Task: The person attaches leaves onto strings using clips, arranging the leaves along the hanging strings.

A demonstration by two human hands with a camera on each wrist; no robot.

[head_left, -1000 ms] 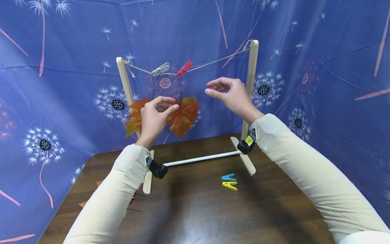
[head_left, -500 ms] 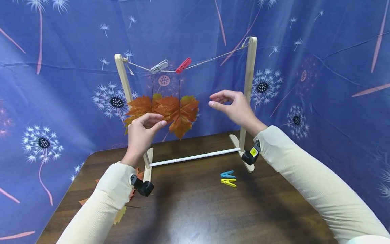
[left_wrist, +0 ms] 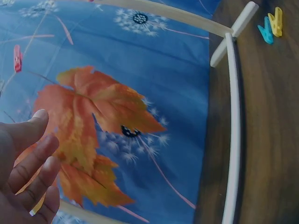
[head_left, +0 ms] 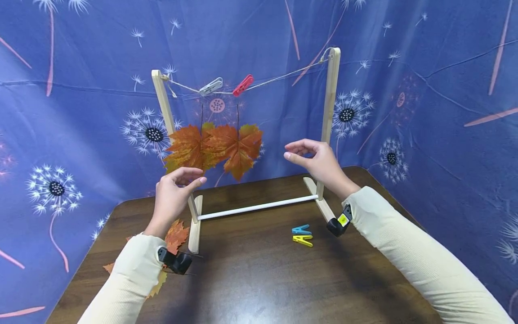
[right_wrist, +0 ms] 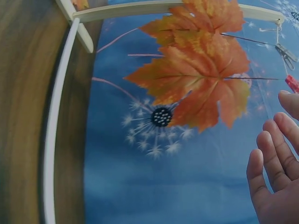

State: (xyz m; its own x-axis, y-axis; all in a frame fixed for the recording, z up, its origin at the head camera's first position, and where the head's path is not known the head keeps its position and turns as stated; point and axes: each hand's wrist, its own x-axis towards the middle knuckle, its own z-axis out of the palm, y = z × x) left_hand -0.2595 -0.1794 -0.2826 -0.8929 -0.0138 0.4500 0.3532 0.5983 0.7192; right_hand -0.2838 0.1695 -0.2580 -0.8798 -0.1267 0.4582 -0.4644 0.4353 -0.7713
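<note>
Two orange maple leaves hang by their stems from a string: the left leaf (head_left: 187,146) under a grey clothespin (head_left: 211,86), the right leaf (head_left: 238,148) under a red clothespin (head_left: 243,85). The leaves overlap at their edges. My left hand (head_left: 171,193), fingers loosely bent and holding nothing, is in front of and just below the left leaf. My right hand (head_left: 317,162) hovers beside the right post, thumb apart from the fingers, also with nothing in it. In the left wrist view the left fingers (left_wrist: 35,172) overlap the leaves.
The string runs between two wooden posts (head_left: 331,94) joined low down by a white rod (head_left: 259,207). On the brown table (head_left: 259,279) lie a blue clothespin (head_left: 301,229) and a yellow clothespin (head_left: 302,240). More leaves (head_left: 176,236) lie at the left, partly behind my left arm. A blue patterned cloth hangs behind.
Both hands have moved down from the string, the left one also leftward, away from in front of the leaves. The hanging leaves and clothespins stay on the string.
</note>
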